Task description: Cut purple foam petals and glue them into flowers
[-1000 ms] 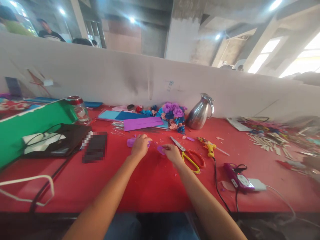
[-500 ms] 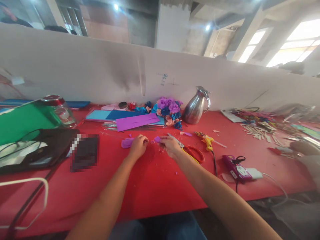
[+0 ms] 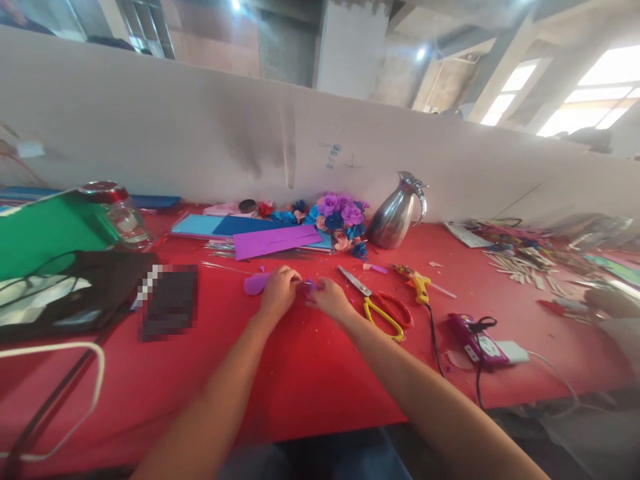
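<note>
Your right hand (image 3: pixel 330 297) pinches a small purple piece (image 3: pixel 311 285), fingertips closed on it. Your left hand (image 3: pixel 281 292) curls close beside it; you cannot tell how far its fingertips close or whether they grip anything. From the purple piece, the steel jug (image 3: pixel 395 215) stands upright at one o'clock, its inside hidden. The red-lidded jar (image 3: pixel 127 223) sits at ten, its contents too blurred to tell. The scissors (image 3: pixel 369 293) lie at three, a purple petal (image 3: pixel 256 283) at nine.
</note>
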Tool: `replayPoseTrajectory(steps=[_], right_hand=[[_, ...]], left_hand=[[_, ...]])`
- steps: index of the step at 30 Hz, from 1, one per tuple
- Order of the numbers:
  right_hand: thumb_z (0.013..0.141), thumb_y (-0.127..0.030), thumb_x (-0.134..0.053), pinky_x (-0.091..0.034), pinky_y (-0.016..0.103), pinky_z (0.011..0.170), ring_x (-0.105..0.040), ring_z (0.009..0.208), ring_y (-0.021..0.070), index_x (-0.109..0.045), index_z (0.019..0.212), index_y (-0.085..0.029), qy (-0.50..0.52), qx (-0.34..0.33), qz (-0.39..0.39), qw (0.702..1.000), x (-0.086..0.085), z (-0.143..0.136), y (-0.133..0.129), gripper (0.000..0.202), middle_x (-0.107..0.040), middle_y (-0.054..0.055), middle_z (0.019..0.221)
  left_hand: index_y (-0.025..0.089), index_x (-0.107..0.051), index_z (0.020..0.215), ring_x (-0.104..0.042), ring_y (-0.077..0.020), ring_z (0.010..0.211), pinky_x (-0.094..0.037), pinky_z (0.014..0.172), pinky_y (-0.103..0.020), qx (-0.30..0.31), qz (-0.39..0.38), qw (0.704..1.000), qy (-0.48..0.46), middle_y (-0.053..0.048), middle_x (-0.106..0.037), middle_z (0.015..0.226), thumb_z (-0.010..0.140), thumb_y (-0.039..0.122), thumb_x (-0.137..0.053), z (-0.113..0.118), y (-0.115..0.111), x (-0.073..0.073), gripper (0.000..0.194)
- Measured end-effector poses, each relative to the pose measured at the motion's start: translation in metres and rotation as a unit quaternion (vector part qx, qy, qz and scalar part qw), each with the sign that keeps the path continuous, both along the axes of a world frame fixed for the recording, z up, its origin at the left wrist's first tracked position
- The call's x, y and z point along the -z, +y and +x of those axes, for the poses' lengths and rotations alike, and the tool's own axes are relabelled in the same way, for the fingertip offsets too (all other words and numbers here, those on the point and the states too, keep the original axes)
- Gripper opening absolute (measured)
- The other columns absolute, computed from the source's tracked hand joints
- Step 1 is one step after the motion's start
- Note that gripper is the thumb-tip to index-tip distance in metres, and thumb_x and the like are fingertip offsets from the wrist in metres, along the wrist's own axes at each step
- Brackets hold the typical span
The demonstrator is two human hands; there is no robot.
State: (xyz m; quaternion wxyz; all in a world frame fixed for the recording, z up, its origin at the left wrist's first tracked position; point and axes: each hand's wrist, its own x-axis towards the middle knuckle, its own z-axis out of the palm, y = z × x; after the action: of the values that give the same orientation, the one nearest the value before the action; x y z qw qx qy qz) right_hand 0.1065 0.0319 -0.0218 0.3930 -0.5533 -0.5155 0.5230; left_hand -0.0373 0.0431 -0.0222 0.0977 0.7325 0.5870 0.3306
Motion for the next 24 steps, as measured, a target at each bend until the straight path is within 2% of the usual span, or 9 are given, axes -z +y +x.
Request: replayPoseTrajectory(steps=[2, 4, 7, 9, 11, 14, 17, 20, 24], right_hand=[[0.070, -0.010, -0.060, -0.055, 0.026, 0.058, -0.066, 0.071, 0.0165, -0.055, 0.109, -0.019, -0.041, -0.005, -0.004, 0.999, -0.006, 0.007, -0.006, 0.040, -0.065, 0.005, 0.096], [0.072, -0.008, -0.058, -0.053, 0.027, 0.065, -0.066, 0.079, 0.0182, -0.056, 0.113, -0.018, -0.141, -0.024, 0.032, 0.989, -0.013, 0.014, -0.012, 0.042, -0.065, 0.007, 0.101], [0.077, -0.015, -0.058, -0.049, 0.028, 0.075, -0.064, 0.092, 0.0211, -0.064, 0.107, -0.021, -0.348, -0.064, 0.133, 0.926, -0.023, 0.021, -0.019, 0.031, -0.065, 0.008, 0.104], [0.083, -0.023, -0.054, -0.047, 0.027, 0.072, -0.064, 0.090, 0.0206, -0.067, 0.106, -0.026, -0.442, -0.092, 0.168, 0.876, -0.027, 0.023, -0.024, 0.026, -0.063, 0.007, 0.106], [0.088, -0.028, -0.048, -0.045, 0.025, 0.065, -0.064, 0.082, 0.0180, -0.066, 0.109, -0.030, -0.494, -0.116, 0.181, 0.843, -0.028, 0.022, -0.029, 0.028, -0.061, 0.005, 0.107], [0.090, -0.029, -0.043, -0.042, 0.024, 0.059, -0.064, 0.074, 0.0157, -0.063, 0.113, -0.032, -0.526, -0.131, 0.201, 0.816, -0.026, 0.016, -0.033, 0.030, -0.060, 0.005, 0.107], [0.089, -0.027, -0.042, -0.040, 0.024, 0.055, -0.063, 0.073, 0.0158, -0.062, 0.113, -0.029, -0.525, -0.126, 0.224, 0.811, -0.021, 0.011, -0.036, 0.031, -0.060, 0.005, 0.106], [0.089, -0.026, -0.043, -0.041, 0.023, 0.057, -0.062, 0.075, 0.0150, -0.063, 0.112, -0.029, -0.493, -0.100, 0.236, 0.831, -0.017, 0.015, -0.036, 0.030, -0.061, 0.004, 0.105], [0.088, -0.023, -0.045, -0.043, 0.022, 0.067, -0.062, 0.079, 0.0154, -0.068, 0.096, -0.022, -0.413, -0.040, 0.239, 0.878, -0.012, 0.030, -0.029, 0.025, -0.066, 0.004, 0.094]], left_hand=[[0.018, -0.063, 0.072, -0.056, -0.0204, 0.083, -0.043, 0.079, -0.033, -0.003, -0.003, 1.000, 0.006, -0.006, -0.061, 0.080, 0.077, 0.011, -0.051, 0.001, 0.000, 0.000, 0.015], [0.018, -0.063, 0.072, -0.056, -0.0207, 0.084, -0.043, 0.079, -0.033, -0.006, -0.006, 1.000, 0.011, -0.006, -0.062, 0.081, 0.077, 0.011, -0.052, 0.001, -0.001, 0.000, 0.014], [0.018, -0.063, 0.072, -0.057, -0.0201, 0.083, -0.043, 0.080, -0.033, -0.008, -0.014, 1.000, 0.011, -0.006, -0.062, 0.082, 0.077, 0.010, -0.052, 0.002, -0.002, -0.001, 0.014], [0.018, -0.063, 0.073, -0.057, -0.0198, 0.084, -0.043, 0.081, -0.032, -0.006, -0.017, 1.000, 0.011, -0.005, -0.062, 0.082, 0.077, 0.009, -0.052, 0.002, -0.003, -0.002, 0.015], [0.019, -0.064, 0.074, -0.057, -0.0198, 0.084, -0.043, 0.081, -0.032, -0.004, -0.017, 1.000, 0.016, -0.005, -0.062, 0.082, 0.077, 0.009, -0.053, 0.003, -0.004, -0.003, 0.015], [0.019, -0.064, 0.075, -0.057, -0.0202, 0.085, -0.043, 0.081, -0.033, -0.004, -0.020, 0.999, 0.033, -0.005, -0.062, 0.083, 0.077, 0.009, -0.054, 0.004, -0.006, -0.002, 0.014], [0.018, -0.065, 0.075, -0.058, -0.0206, 0.084, -0.043, 0.081, -0.033, 0.002, -0.019, 0.999, 0.047, -0.006, -0.063, 0.083, 0.078, 0.009, -0.053, 0.004, -0.007, -0.001, 0.015], [0.018, -0.065, 0.078, -0.060, -0.0197, 0.085, -0.045, 0.082, -0.032, 0.005, -0.004, 1.000, 0.011, -0.006, -0.064, 0.085, 0.079, 0.008, -0.050, 0.000, -0.007, -0.005, 0.018], [0.018, -0.066, 0.083, -0.061, -0.0179, 0.085, -0.047, 0.080, -0.029, -0.084, 0.071, 0.987, -0.119, -0.005, -0.067, 0.088, 0.078, 0.012, -0.050, -0.020, -0.008, -0.017, 0.018]])
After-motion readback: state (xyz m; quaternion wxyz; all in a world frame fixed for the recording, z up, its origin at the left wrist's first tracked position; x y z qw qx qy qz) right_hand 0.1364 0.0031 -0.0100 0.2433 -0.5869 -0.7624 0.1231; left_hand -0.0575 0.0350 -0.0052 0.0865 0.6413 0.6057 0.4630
